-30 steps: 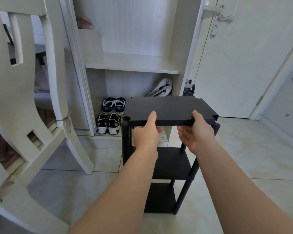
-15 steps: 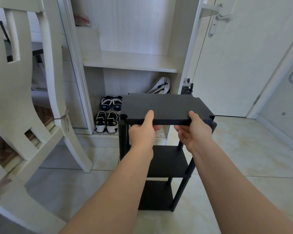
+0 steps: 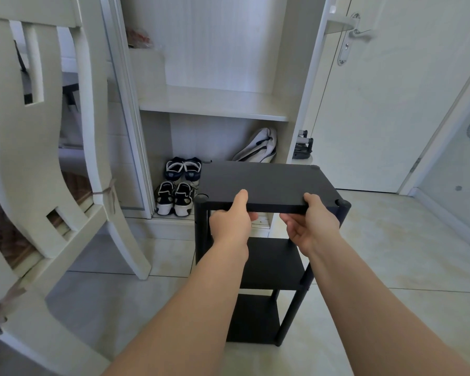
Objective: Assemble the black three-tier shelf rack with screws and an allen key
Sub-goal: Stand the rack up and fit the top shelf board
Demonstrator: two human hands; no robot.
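**Two-handed seating of the top panel**

Head view. Holding the top panel [image 3: 266, 183] by its near edge: left hand [image 3: 229, 222] clamped on it, thumb flat on top and fingers curled underneath; right hand [image 3: 311, 226] gripping likewise, thumb above, fingers hooked below. Panel lying roughly level across the top of the rack [image 3: 291, 313], upright on the tiled floor [image 3: 391, 253] before an open cabinet [image 3: 215, 104], near two pairs of shoes [image 3: 178, 198]. Lower down, middle shelf [image 3: 272, 264] and bottom shelf [image 3: 253, 318] already fixed between the posts, so probably late in the job.

For a clean fit:
- Match each corner notch to its post, starting with the near-left post [image 3: 201, 226] and near-right post [image 3: 343, 208], both right at their notches. Cannot tell whether fully seated.
- Keep the panel flat and press down evenly, never one corner ahead of the rest.
- Check the far corners too, the far-left one hard to make out from here.
- Steady with one hand before reaching for screws and allen key, neither in sight.
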